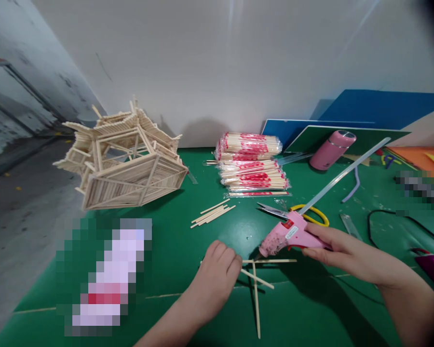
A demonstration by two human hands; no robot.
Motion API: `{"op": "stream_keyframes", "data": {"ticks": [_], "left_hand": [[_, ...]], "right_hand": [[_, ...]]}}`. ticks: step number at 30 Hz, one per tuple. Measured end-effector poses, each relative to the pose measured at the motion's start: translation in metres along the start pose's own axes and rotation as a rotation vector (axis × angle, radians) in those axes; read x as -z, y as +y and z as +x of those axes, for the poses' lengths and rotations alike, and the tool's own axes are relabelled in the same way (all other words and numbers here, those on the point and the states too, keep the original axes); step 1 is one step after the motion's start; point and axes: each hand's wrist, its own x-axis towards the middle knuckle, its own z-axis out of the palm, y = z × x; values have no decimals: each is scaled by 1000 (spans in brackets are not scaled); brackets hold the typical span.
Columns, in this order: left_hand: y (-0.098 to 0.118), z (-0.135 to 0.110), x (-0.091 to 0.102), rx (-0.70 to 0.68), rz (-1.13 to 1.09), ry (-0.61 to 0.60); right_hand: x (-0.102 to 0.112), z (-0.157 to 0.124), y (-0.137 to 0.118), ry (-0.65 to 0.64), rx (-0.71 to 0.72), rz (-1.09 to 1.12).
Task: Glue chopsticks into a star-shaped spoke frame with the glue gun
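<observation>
My right hand (342,248) grips a pink hot glue gun (285,236) with a long clear glue stick (350,173) out its back. Its nozzle points down at crossed wooden sticks (256,282) lying on the green table (173,250). My left hand (220,270) is closed, fingers curled, pressing down on the left ends of those sticks.
A stick-built model house (125,159) lies tipped at the back left. Packs of wrapped chopsticks (251,164) are stacked at the back, loose sticks (212,214) in front. Yellow-handled scissors (304,214), a pink bottle (332,149), a black cable (394,226) and coloured boards (365,111) lie right.
</observation>
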Motion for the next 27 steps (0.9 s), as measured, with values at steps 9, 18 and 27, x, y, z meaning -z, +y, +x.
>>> {"op": "stream_keyframes", "data": {"ticks": [9, 18, 27], "left_hand": [[0, 0, 0, 4, -8, 17], [1, 1, 1, -13, -6, 9], [-2, 0, -2, -26, -7, 32]], "right_hand": [[1, 0, 1, -109, -47, -21], [4, 3, -7, -164, -6, -37], [5, 1, -3, -115, -67, -19]]}}
